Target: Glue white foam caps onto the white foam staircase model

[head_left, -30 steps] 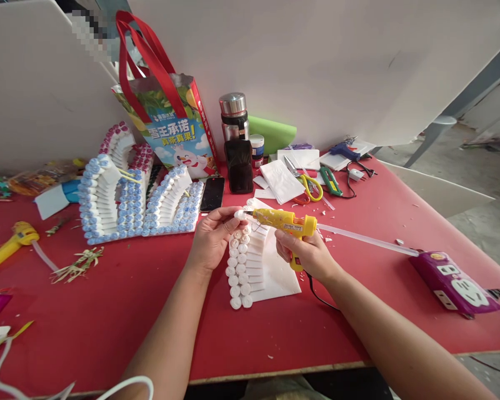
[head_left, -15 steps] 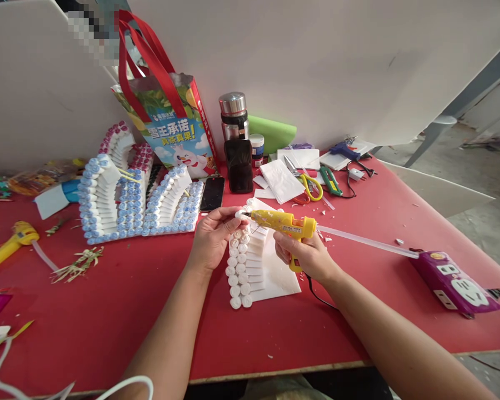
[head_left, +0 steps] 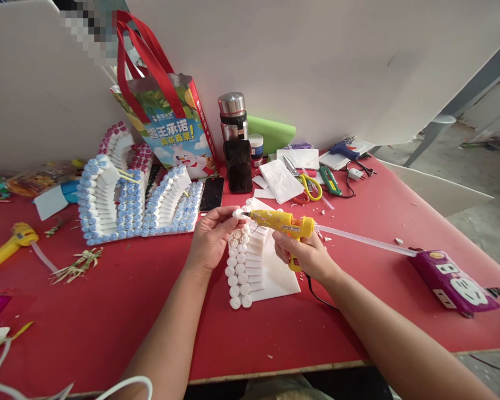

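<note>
My right hand (head_left: pixel 302 253) is wrapped round the grip of a yellow hot glue gun (head_left: pixel 281 221), a long clear glue stick (head_left: pixel 364 240) jutting from its back end. Between thumb and fingers my left hand (head_left: pixel 214 233) pinches a small white rosette (head_left: pixel 238 214), and the gun's nozzle is at its right side; whether they touch I cannot tell. Below both hands lies a white board (head_left: pixel 277 275). Two curved columns of white rosettes (head_left: pixel 239 268) line its left edge, with overlapping white strips (head_left: pixel 255 266) beside them.
Blue-and-white rosette panels (head_left: pixel 108 200) stand at the left before a printed bag (head_left: pixel 170 133). Behind the board are a phone (head_left: pixel 238 166), a steel flask (head_left: pixel 232 116) and yellow-handled scissors (head_left: pixel 311 188). A purple power strip (head_left: pixel 454 283) sits right; another yellow glue gun (head_left: pixel 12 244) lies left.
The white rosette in my left hand has shifted slightly left and turned a little against the nozzle. Both hands keep their grips, and the view has moved very slightly.
</note>
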`<state>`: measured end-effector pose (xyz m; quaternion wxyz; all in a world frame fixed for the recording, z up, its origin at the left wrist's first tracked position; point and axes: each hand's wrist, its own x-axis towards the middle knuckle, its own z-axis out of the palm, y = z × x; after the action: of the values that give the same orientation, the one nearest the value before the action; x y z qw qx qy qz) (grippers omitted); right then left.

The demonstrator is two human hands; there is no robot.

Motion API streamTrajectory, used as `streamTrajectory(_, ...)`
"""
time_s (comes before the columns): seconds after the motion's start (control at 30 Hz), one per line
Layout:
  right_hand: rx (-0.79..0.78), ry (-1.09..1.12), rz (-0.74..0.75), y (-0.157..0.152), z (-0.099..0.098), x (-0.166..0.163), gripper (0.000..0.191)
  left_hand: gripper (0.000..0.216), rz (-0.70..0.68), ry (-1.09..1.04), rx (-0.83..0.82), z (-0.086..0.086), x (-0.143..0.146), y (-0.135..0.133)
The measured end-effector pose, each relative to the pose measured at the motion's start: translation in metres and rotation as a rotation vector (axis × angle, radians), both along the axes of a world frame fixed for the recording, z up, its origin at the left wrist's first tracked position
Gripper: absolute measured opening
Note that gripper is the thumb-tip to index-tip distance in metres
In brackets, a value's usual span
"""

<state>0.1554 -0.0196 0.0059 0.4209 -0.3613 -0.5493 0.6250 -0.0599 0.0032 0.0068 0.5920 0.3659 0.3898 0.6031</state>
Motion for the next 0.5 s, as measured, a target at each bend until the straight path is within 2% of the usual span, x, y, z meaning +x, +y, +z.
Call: streamTrajectory(0.5,0.006,-0.032,0.008,-0.0008,0.0024,-0.0010,0.040,0.027,0.030,-0.014,-0.004,0.0002,-0.0009,0.0024)
